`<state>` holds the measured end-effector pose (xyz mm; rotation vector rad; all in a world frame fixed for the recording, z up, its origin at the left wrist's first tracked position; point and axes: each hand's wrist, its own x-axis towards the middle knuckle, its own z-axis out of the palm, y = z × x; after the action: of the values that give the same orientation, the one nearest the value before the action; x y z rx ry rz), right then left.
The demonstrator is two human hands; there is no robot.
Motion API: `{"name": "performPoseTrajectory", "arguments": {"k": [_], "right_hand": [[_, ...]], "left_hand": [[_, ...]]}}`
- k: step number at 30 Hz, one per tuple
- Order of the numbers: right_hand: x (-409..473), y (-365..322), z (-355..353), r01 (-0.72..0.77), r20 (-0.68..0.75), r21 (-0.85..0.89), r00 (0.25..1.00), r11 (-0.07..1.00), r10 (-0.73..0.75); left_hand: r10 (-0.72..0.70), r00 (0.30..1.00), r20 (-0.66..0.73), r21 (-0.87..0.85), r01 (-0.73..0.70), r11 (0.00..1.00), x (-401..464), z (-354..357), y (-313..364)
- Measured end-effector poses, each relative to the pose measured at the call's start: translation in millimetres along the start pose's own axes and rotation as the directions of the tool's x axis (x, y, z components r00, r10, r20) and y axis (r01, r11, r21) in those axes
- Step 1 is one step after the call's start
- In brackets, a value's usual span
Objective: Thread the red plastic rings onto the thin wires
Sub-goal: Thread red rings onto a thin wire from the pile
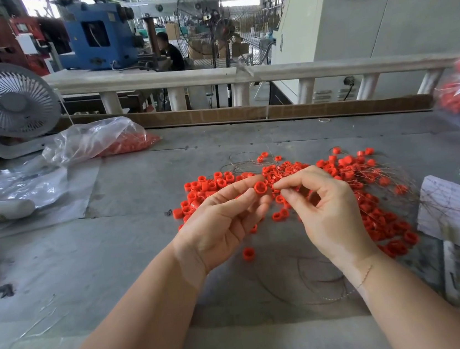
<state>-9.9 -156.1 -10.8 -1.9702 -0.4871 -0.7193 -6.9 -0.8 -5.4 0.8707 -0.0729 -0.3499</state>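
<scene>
One light, stiff red plastic ring [260,188] pinched by the left hand [223,224]; right hand [325,209] pinches a springy thin wire [278,187] beside it.

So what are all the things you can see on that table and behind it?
red rings: a big loose pile, too many to count, red, middle of the table
held ring: one, red, between the hands
thin wires: a tangle, grey, among the pile's right side
plastic bags: two with red rings inside, clear, far left and right edge
desk fan: one, white, far left
white block: one, right, a red ring lying on it
table: one, grey
left hand: fingers pinch the held ring
right hand: fingers pinched together near the ring, the wire too thin to see
</scene>
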Motion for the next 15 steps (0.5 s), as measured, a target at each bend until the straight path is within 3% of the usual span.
{"name": "performPoseTrajectory", "arguments": {"k": [15], "right_hand": [[-0.5, 1.3, 0.4, 0.027, 0.000, -0.023, 1.000, 0.999, -0.027]], "left_hand": [[-0.039, 0.999, -0.034, -0.081, 0.036, 0.996, -0.4, 0.8, 3.6]]}}
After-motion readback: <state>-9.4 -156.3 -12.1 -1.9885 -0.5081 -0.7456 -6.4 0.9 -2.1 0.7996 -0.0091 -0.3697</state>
